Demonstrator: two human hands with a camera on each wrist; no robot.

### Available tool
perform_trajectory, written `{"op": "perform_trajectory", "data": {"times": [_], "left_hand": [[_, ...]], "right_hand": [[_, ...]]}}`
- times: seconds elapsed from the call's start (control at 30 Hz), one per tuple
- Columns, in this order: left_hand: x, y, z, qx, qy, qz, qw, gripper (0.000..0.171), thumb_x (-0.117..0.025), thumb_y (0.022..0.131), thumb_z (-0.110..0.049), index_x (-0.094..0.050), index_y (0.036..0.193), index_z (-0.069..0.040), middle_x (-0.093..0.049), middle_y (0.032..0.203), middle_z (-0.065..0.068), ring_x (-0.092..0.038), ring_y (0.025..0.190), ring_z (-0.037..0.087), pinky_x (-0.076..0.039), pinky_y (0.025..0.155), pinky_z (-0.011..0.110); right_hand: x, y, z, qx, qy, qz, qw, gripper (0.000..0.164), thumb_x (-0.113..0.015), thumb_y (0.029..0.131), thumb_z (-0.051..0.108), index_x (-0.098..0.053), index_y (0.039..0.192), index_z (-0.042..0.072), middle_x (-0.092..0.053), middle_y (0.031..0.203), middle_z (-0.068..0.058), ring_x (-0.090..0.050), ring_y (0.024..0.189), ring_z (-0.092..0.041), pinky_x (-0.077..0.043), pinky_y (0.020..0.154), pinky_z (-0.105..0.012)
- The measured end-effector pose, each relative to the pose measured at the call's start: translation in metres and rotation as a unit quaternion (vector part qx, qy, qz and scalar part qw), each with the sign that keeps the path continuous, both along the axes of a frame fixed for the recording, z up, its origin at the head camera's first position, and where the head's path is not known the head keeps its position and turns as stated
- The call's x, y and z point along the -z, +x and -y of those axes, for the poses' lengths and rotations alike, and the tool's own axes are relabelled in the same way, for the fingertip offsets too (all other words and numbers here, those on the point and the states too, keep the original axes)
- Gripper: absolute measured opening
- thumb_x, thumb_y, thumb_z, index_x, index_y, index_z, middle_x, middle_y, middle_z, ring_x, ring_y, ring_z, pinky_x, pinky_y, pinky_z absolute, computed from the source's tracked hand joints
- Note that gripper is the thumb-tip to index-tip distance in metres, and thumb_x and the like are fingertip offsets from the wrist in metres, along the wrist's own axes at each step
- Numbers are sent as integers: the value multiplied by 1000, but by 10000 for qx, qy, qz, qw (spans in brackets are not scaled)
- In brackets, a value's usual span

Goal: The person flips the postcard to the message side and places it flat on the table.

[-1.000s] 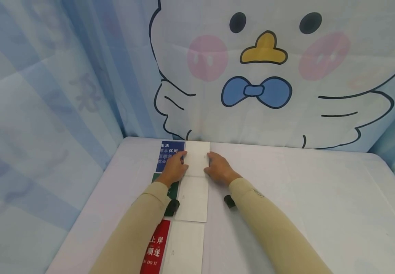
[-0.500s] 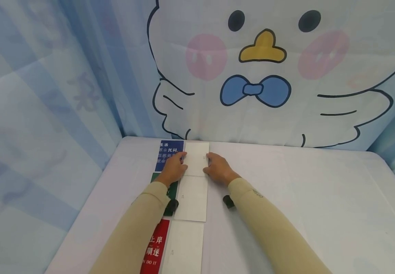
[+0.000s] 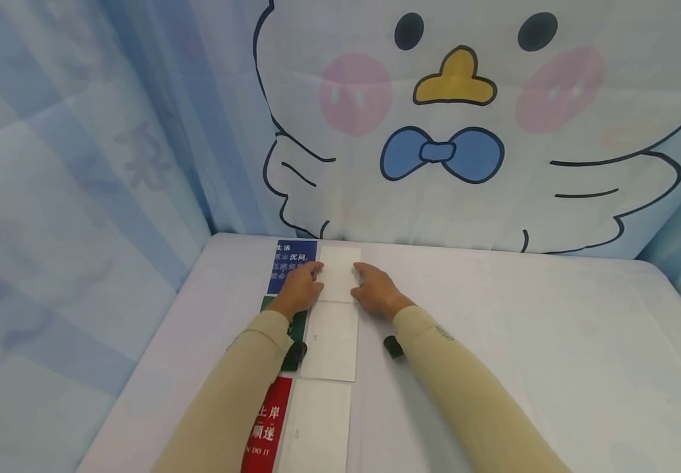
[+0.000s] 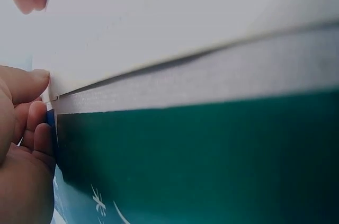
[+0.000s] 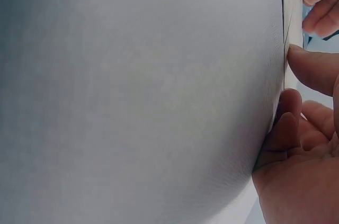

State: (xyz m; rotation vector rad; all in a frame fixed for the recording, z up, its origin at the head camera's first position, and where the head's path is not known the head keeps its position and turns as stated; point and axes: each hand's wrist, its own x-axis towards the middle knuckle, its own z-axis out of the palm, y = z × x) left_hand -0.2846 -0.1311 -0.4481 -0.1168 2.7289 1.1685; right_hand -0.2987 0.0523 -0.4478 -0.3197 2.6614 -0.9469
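Note:
The far white card (image 3: 340, 272), blank but for faint marks, lies between both hands. My left hand (image 3: 300, 289) holds its left edge with thumb and fingers; in the left wrist view the thumb (image 4: 37, 82) presses at a corner, other fingers curled below. My right hand (image 3: 377, 292) holds the right edge, index fingertip just over the card. In the right wrist view its thumb (image 5: 312, 70) meets the card's thin edge. Beside the left hand lies a blue card (image 3: 287, 263) with white Chinese writing. A green card (image 4: 201, 155) is partly hidden under the left arm.
Two more white cards, a middle one (image 3: 331, 341) and a near one (image 3: 316, 427), continue the column toward me. A red card (image 3: 268, 427) lies left of the near one. Everything rests on a white-covered table (image 3: 529, 341) before a printed curtain (image 3: 435, 203).
The far edge of the far white card has shifted slightly toward me relative to the blue card. My right index fingertip has moved a little inward over the card. Other cards stay put.

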Motion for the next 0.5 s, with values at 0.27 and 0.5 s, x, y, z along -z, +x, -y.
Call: {"op": "perform_trajectory", "data": {"times": [0.27,0.5], "left_hand": [[-2,0,-3,18,160,-100,9998,52,-61,97,-2,-48,147,-7,-53,142,14,-53,124,29,-42,108,44],[-11,2,1,118,223,-510,9984,52,-63,96,-7,-49,145,-6,-54,140,15,-53,123,30,-43,106,46]], "right_hand": [[-2,1,0,-53,-6,-164,9999,63,-62,94,10,-37,151,-1,-38,155,-20,-32,144,-34,-24,118,-45],[-6,3,-6,128,-213,-238,9994,61,-65,94,16,-42,149,1,-41,153,-20,-33,144,-34,-25,118,-46]]}}
